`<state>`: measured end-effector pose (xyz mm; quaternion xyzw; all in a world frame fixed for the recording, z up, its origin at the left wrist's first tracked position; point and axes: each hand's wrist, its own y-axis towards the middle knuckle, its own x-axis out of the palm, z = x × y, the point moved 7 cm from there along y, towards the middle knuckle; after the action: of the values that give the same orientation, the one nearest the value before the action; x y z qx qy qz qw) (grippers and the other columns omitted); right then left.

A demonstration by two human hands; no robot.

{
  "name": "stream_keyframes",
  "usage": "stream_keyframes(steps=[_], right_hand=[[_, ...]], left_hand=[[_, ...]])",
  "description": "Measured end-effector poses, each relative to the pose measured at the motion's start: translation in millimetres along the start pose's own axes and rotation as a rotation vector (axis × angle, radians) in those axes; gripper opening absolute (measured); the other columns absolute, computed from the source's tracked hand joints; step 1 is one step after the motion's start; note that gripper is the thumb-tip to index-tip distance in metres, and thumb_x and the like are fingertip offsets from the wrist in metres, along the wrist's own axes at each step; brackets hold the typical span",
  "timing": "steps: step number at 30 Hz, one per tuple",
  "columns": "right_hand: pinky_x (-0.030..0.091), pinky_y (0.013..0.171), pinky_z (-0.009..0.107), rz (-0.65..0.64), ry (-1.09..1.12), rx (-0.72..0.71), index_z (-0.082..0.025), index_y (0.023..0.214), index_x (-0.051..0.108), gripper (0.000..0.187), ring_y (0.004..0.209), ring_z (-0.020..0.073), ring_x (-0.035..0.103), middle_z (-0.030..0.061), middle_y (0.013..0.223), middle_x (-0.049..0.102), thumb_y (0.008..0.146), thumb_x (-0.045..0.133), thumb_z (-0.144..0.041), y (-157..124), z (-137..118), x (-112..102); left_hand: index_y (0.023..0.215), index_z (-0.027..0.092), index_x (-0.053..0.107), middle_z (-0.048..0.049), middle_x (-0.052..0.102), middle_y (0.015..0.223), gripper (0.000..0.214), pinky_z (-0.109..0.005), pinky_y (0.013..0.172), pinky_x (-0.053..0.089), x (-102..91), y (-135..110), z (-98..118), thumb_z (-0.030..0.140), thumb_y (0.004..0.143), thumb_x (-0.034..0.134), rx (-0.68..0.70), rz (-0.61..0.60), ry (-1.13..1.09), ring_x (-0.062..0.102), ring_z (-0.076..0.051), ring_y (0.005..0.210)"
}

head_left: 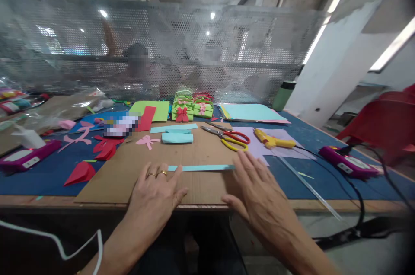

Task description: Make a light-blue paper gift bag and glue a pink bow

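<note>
Your left hand (158, 190) and right hand (259, 188) lie unclenched, apart, fingertips at opposite ends of the blue paper strip (204, 168) (likely to steady it); scissors (229, 134) sit just beyond your right.

Passable over the cardboard (202, 187) between left hand (157, 193) and right hand (259, 186), nearside of the light-blue paper strip (204, 167); blocked beyond it by scissors (225, 136), farther right by a hot-glue gun (272, 141).
</note>
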<state>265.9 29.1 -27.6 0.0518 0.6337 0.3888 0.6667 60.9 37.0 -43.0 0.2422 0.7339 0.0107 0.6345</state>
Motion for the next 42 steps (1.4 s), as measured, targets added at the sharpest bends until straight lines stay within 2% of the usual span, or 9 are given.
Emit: stream_keyframes(steps=[4, 8, 20, 23, 28, 31, 33, 37, 42], right_hand=[[0.036, 0.119, 0.057, -0.166, 0.232, -0.204, -0.003, 0.149, 0.045, 0.085, 0.146, 0.0374, 0.038, 0.0238, 0.156, 0.044, 0.095, 0.046, -0.068, 19, -59, 12], [0.033, 0.122, 0.050, -0.257, 0.374, -0.213, -0.006, 0.149, 0.045, 0.077, 0.147, 0.0325, 0.037, 0.0185, 0.155, 0.047, 0.099, 0.043, -0.064, 22, -76, 25], [0.037, 0.118, 0.054, -0.312, 0.269, 0.014, -0.011, 0.145, 0.051, 0.060, 0.141, 0.0294, 0.048, 0.0157, 0.150, 0.055, 0.101, 0.048, -0.053, 16, -5, 23], [0.039, 0.116, 0.055, -0.297, 0.220, 0.005, -0.008, 0.144, 0.052, 0.066, 0.139, 0.0323, 0.050, 0.0186, 0.148, 0.056, 0.100, 0.048, -0.057, 14, -6, 25], [0.038, 0.113, 0.061, -0.198, 0.105, 0.009, -0.007, 0.139, 0.058, 0.073, 0.133, 0.0419, 0.053, 0.0256, 0.140, 0.060, 0.093, 0.056, -0.062, 26, -32, 25], [0.037, 0.113, 0.060, -0.177, 0.145, -0.028, -0.010, 0.136, 0.060, 0.061, 0.134, 0.0407, 0.051, 0.0227, 0.143, 0.058, 0.095, 0.057, -0.055, 38, -38, 25], [0.043, 0.108, 0.057, -0.179, 0.200, -0.017, -0.012, 0.135, 0.060, 0.046, 0.128, 0.0367, 0.057, 0.0191, 0.140, 0.062, 0.100, 0.055, -0.042, 47, -25, 25], [0.048, 0.096, 0.053, -0.204, 0.309, 0.056, -0.014, 0.119, 0.069, 0.026, 0.113, 0.0347, 0.060, 0.0171, 0.123, 0.070, 0.098, 0.056, -0.020, 57, 17, 31], [0.046, 0.096, 0.043, -0.232, 0.434, 0.016, -0.018, 0.094, 0.073, 0.013, 0.106, 0.0264, 0.059, 0.0102, 0.111, 0.071, 0.097, 0.060, -0.016, 51, 30, 41]], left_hand=[[0.140, 0.018, 0.061, -0.0211, 0.069, 0.121, 0.046, -0.058, 0.103, 0.042, 2.3, -2, 1, 0.038, 0.099, 0.054, -0.004, 0.014, 0.058, 0.061, -0.039, 0.116], [0.139, 0.013, 0.062, -0.0221, 0.070, 0.116, 0.048, -0.059, 0.103, 0.041, 4.9, -4, 0, 0.039, 0.099, 0.052, -0.007, 0.047, 0.089, 0.062, -0.039, 0.113], [0.139, 0.015, 0.061, -0.0212, 0.070, 0.115, 0.049, -0.056, 0.104, 0.041, 2.5, -5, -1, 0.042, 0.099, 0.053, -0.018, 0.059, 0.093, 0.062, -0.038, 0.113], [0.142, 0.017, 0.059, -0.0212, 0.070, 0.117, 0.049, -0.056, 0.104, 0.040, 3.1, -2, -2, 0.042, 0.099, 0.052, -0.026, 0.017, 0.069, 0.062, -0.037, 0.114], [0.147, 0.033, 0.052, -0.0179, 0.069, 0.118, 0.049, -0.055, 0.103, 0.042, -0.4, 2, -1, 0.045, 0.099, 0.053, -0.003, -0.020, 0.023, 0.059, -0.036, 0.120], [0.146, 0.033, 0.053, -0.0191, 0.069, 0.120, 0.050, -0.055, 0.101, 0.044, -0.2, 4, -2, 0.048, 0.099, 0.053, -0.017, -0.032, 0.008, 0.060, -0.037, 0.118], [0.146, 0.032, 0.054, -0.0195, 0.068, 0.121, 0.051, -0.056, 0.101, 0.044, 0.9, 3, -3, 0.048, 0.097, 0.055, -0.021, -0.024, 0.001, 0.060, -0.038, 0.118], [0.144, 0.031, 0.056, -0.0192, 0.069, 0.113, 0.050, -0.055, 0.098, 0.046, 5.2, 1, -3, 0.045, 0.095, 0.060, -0.009, 0.044, -0.003, 0.062, -0.037, 0.112], [0.137, 0.027, 0.065, -0.0213, 0.067, 0.107, 0.042, -0.058, 0.097, 0.047, 8.6, -13, 0, 0.037, 0.096, 0.058, -0.003, 0.272, 0.024, 0.061, -0.038, 0.111]])
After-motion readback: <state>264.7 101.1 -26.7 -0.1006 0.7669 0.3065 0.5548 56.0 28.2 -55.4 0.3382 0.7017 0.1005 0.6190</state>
